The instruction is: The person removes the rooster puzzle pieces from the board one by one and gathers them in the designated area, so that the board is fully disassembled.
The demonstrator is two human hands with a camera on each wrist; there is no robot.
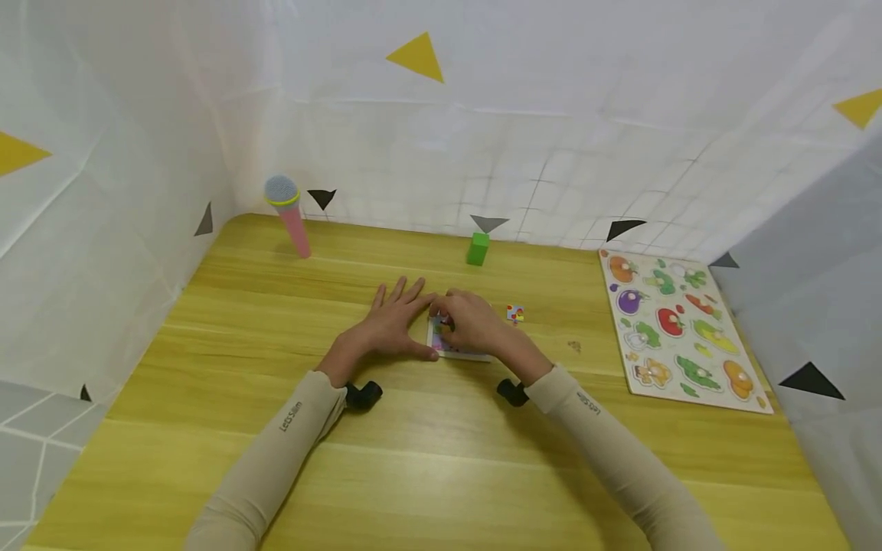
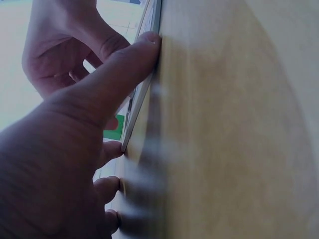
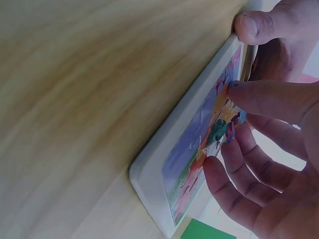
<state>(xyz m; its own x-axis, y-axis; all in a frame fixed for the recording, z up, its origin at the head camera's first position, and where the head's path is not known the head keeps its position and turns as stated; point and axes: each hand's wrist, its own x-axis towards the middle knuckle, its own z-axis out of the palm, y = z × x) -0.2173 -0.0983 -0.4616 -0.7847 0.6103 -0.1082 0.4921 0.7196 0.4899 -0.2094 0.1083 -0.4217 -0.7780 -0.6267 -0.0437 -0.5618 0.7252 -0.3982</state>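
A small jigsaw puzzle point(image 3: 187, 154) in a white tray point(image 3: 149, 174) lies on the table, its colourful picture partly hidden by my hands. My left hand point(image 1: 393, 325) rests at the tray's left side with its fingers spread; the thumb point(image 2: 144, 47) touches the near edge. Over the picture, my right hand point(image 1: 472, 321) has curled fingers, and it pinches a small puzzle piece point(image 3: 231, 133) with blue and red on it. The piece is partly covered by the fingertips. A loose puzzle piece point(image 1: 514, 312) lies right of the tray.
A green block point(image 1: 478, 249) stands behind the tray. The toy microphone point(image 1: 288, 218) is upright at the back left. On the right lies a vegetable peg board point(image 1: 678, 329). A small brownish bit point(image 1: 574, 347) is on the wooden table point(image 1: 427, 474); white sheets surround it.
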